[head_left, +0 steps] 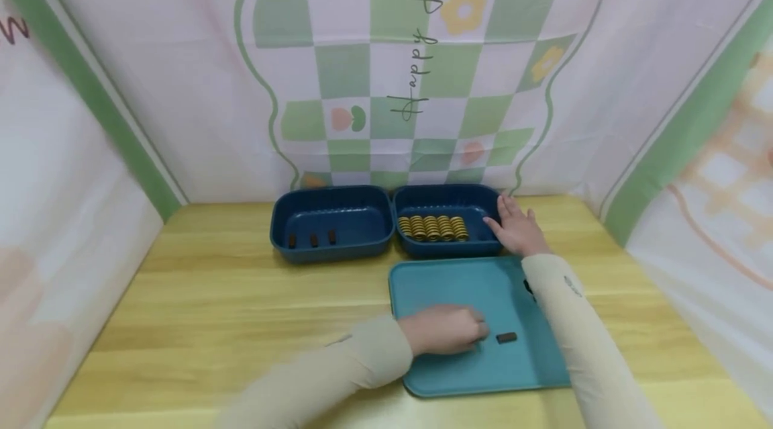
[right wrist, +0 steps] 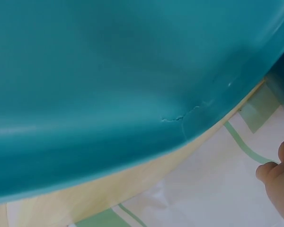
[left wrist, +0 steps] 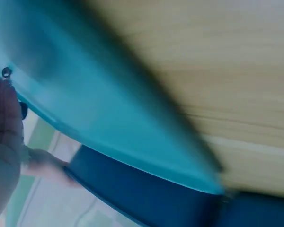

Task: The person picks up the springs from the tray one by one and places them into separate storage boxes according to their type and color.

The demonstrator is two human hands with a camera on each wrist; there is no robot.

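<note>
In the head view, my left hand (head_left: 443, 328) is low over the teal tray (head_left: 423, 375), its fingertips just left of a small dark brown block (head_left: 506, 337). Blur hides whether the fingers hold anything. A small dark ring-like thing (left wrist: 6, 72) shows at the left fingertips in the left wrist view. My right hand (head_left: 518, 226) rests on the right rim of the right blue container (head_left: 447, 248), fingers extended and thumb toward the inside. Gold coin-like discs (head_left: 433, 228) stand in rows inside that container. Several small brown blocks (head_left: 313, 240) stand apart in the left blue container (head_left: 332, 256).
Both blue containers stand side by side at the back of the wooden table (head_left: 241, 321), against a patterned cloth (head_left: 398, 80). Cloth walls close in the left and right sides. The right forearm (head_left: 574, 321) crosses the tray's right part.
</note>
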